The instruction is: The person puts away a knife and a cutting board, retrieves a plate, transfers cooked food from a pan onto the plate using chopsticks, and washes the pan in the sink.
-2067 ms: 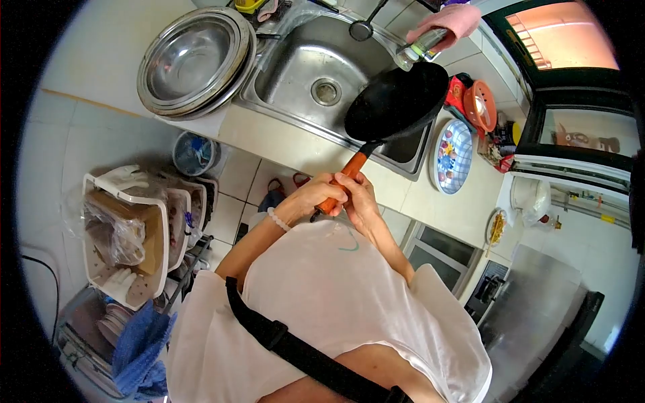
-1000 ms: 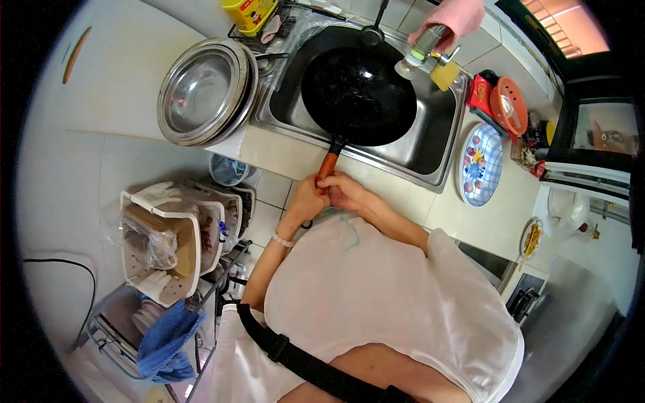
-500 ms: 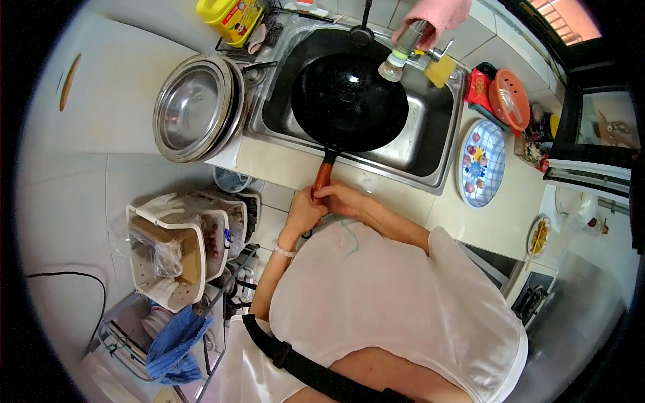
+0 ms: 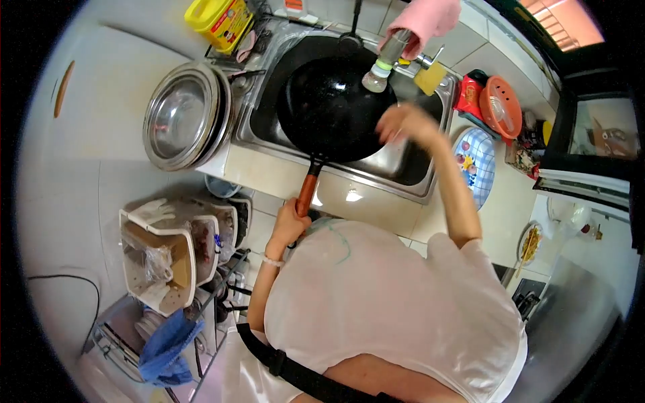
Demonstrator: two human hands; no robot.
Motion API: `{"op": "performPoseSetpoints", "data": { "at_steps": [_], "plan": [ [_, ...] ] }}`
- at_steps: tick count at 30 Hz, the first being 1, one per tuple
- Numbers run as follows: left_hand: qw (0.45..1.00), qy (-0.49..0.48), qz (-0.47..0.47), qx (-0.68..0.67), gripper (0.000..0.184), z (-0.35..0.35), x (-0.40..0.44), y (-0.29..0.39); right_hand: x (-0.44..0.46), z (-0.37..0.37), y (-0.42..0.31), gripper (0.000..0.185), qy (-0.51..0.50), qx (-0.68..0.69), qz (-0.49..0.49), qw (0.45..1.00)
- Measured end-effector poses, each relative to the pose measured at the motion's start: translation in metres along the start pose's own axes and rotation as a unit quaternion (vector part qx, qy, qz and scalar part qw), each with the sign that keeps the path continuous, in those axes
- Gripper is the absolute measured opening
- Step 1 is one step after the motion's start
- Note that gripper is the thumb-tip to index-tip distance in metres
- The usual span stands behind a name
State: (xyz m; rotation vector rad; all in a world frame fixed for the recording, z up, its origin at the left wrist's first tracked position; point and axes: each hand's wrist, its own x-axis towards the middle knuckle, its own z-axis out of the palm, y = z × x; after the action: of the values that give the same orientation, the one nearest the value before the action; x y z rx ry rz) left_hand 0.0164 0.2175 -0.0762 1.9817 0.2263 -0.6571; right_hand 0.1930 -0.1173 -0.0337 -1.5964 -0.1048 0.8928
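Note:
A black wok (image 4: 329,124) rests over the sink (image 4: 411,174), its wooden handle (image 4: 308,193) pointing toward me. My left hand (image 4: 289,225) is wrapped round the lower end of that handle. Above the wok's right rim is my right hand (image 4: 408,124), smeared by motion, so I cannot tell how its fingers are set. Just beyond it, a faucet (image 4: 390,57) with a pale nozzle points down over the wok, and a pink cloth (image 4: 430,23) is draped over the faucet.
Stacked metal basins (image 4: 181,117) stand left of the sink. To its right are a blue-checked plate (image 4: 478,178), an orange basket (image 4: 500,107) and a red packet (image 4: 469,94). A yellow sponge (image 4: 430,78) sits behind the sink. White bins (image 4: 158,265) stand at lower left.
My right hand has left the handle area and moved up and right to the wok's right rim. My left hand still grips the handle. The view has shifted slightly.

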Motion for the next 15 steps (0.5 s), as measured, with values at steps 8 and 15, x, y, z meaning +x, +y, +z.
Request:
{"op": "performPoseSetpoints", "data": {
  "at_steps": [8, 15],
  "plan": [
    [0.999, -0.02, -0.018, -0.045, 0.023, 0.001, -0.001, -0.004, 0.09, -0.246, 0.047, 0.05, 0.62, -0.299, -0.044, 0.724],
    [0.983, -0.081, -0.062, -0.15, 0.032, -0.003, 0.002, -0.011, 0.109, -0.254, 0.054, 0.057, 0.543, -0.297, 0.023, 0.785]
  ]
}}
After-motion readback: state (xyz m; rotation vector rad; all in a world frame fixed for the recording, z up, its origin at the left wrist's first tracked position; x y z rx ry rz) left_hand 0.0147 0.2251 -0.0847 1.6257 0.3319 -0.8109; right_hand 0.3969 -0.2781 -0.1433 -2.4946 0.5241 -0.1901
